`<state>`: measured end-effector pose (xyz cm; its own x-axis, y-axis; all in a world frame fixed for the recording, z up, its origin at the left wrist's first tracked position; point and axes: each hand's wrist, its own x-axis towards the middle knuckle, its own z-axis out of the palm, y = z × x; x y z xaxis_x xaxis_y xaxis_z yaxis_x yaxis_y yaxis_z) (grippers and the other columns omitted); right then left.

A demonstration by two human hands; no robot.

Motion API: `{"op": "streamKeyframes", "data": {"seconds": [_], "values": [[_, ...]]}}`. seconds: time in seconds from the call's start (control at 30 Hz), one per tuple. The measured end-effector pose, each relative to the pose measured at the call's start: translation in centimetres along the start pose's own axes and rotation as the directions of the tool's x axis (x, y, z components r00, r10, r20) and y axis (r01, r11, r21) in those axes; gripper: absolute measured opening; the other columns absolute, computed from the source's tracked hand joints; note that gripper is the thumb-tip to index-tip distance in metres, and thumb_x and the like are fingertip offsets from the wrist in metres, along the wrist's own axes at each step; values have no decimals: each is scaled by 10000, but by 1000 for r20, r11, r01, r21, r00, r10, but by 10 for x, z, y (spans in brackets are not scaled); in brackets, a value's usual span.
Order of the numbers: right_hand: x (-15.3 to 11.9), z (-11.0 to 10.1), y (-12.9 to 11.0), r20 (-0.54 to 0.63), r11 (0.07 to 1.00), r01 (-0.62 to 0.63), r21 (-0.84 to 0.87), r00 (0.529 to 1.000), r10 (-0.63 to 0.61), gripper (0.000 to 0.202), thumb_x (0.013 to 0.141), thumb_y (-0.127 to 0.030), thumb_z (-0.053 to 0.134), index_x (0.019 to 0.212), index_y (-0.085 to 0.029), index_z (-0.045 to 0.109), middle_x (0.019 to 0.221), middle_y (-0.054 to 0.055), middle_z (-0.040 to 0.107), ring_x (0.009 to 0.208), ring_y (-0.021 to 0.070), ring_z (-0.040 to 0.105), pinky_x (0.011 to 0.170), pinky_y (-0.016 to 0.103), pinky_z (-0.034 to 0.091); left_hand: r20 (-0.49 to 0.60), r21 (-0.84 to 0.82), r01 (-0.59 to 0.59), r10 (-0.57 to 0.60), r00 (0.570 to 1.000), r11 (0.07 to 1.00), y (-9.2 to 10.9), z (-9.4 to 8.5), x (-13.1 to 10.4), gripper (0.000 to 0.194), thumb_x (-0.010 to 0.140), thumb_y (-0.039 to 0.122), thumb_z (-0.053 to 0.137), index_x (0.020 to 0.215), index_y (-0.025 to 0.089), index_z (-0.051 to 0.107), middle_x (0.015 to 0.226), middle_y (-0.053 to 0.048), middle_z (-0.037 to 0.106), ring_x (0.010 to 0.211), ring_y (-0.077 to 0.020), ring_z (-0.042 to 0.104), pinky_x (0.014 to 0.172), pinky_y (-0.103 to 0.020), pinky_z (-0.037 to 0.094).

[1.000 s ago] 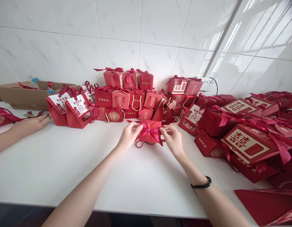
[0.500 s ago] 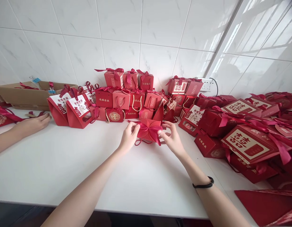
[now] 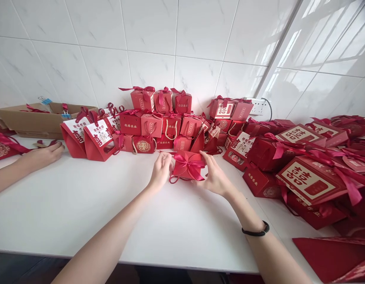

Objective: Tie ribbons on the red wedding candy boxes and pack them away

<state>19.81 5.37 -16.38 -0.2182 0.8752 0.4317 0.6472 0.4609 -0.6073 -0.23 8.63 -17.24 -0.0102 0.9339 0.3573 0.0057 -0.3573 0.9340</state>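
A small red gift box (image 3: 182, 172) stands on the white table in front of me, tied on top with a dark pink ribbon bow (image 3: 188, 162). A red cord handle hangs at its lower left. My left hand (image 3: 160, 169) is closed at the box's left side, fingers curled; its fingertips are partly hidden, and a ribbon tail shows just above them. Around the right side curves my right hand (image 3: 215, 176), with fingers behind the box and thumb low at the front corner, gripping it.
Stacked red gift boxes (image 3: 151, 125) line the wall behind, and a large pile (image 3: 309, 177) fills the right. Left are triangular red boxes (image 3: 97, 138), a cardboard box (image 3: 34, 122) and another person's hand (image 3: 49, 154). A power strip (image 3: 257, 106) lies against the wall.
My right hand has moved from the bow's right loop to the box's right side. The left hand has slid slightly left off the bow, and the box has turned a little.
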Motion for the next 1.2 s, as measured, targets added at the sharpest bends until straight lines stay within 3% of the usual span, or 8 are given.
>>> {"op": "streamKeyframes", "data": {"seconds": [0.13,0.27,0.4,0.53,0.73,0.83,1.03,1.2], "values": [[2,-6,-6,37,887,-289,360,955,296,662,711,-568,578,1243,-198,446,1220,125,531,1116,297,505,922,472,427,-134,-244,133,-169,977,961,0,-10,12,226,813,410,421,830,189,464,508,66,452,388,-92,447,436,-218,365],[4,-4,-10,325,351,-459,816,867,378,608,769,-728,322,1000,-221,564,932,75,663,907,261,622,765,415,496,-99,-255,178,-209,973,950,0,-12,15,218,753,375,478,821,168,499,565,47,510,409,-76,467,457,-211,383],[3,-2,-7,519,-74,-529,846,783,342,459,772,-655,422,746,-217,560,627,-1,617,577,151,594,545,270,491,45,-212,233,-229,972,949,1,-4,9,236,686,374,562,768,155,529,589,27,544,431,-88,492,453,-221,390],[0,1,2,604,-187,-575,797,759,241,301,777,-470,541,660,-193,527,583,-13,596,514,116,567,491,230,497,174,-151,260,-233,957,954,3,2,5,213,667,352,587,706,145,557,596,8,558,460,-97,506,477,-233,407],[-2,2,0,625,-204,-591,781,742,242,362,847,-447,442,1035,-157,550,920,84,657,792,169,644,578,250,550,261,-81,238,-210,942,968,2,2,4,223,719,367,553,669,151,534,576,12,555,436,-85,487,471,-226,359],[-1,2,-4,586,-149,-569,809,758,287,385,900,-438,335,1078,-162,537,955,84,649,811,168,641,556,232,534,257,-59,225,-203,945,973,-1,1,4,221,719,369,548,671,154,529,595,7,569,438,-87,484,451,-223,333],[1,9,-11,203,402,-352,845,908,367,645,745,-732,416,1111,-213,528,1062,92,614,932,248,610,766,402,536,195,-2,208,-204,959,978,-10,-1,5,102,659,265,560,650,163,556,530,17,549,494,-129,499,526,-257,397],[-11,5,-28,-51,854,-15,519,998,48,809,609,-626,680,1238,-225,366,1255,132,459,1149,293,482,946,465,442,-17,17,80,-80,997,997,-9,-9,6,126,628,257,615,731,186,600,759,-20,643,737,-190,580,664,-282,437]]}}
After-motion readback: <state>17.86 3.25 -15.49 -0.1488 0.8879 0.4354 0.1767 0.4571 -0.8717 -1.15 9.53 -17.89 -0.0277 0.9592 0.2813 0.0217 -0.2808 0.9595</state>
